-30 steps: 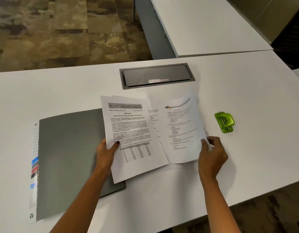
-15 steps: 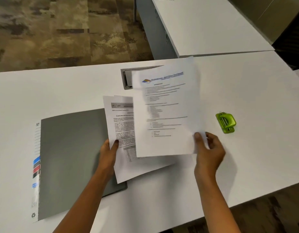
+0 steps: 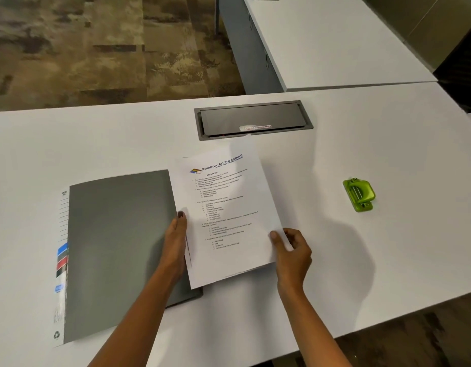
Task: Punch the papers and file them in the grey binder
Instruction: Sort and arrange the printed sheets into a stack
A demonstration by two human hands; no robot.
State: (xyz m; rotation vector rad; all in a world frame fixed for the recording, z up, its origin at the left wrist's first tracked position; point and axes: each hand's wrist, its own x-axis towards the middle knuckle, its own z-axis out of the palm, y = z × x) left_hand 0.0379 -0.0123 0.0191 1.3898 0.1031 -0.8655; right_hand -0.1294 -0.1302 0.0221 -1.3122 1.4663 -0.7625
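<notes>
L hand [image 3: 177,242] grips the left edge of the papers [image 3: 229,215], thumb on top, fingers hidden under the stack. R hand [image 3: 291,254] pinches the btm right corner, thumb on top, fingers curled beneath. Top sheet reads "Rainbow Art Pre School". The stack's lower left corner overlaps the right edge of the grey binder [image 3: 118,247], which lies closed and flat on the white table [image 3: 387,247], w/ coloured index tabs [image 3: 62,258] along its left side. Green hole punch [image 3: 359,194] sits well apart to the right. Further back, a grey cable hatch [image 3: 253,120] set in the tabletop, then a second white desk [image 3: 335,43] and patterned carpet [image 3: 97,49].
</notes>
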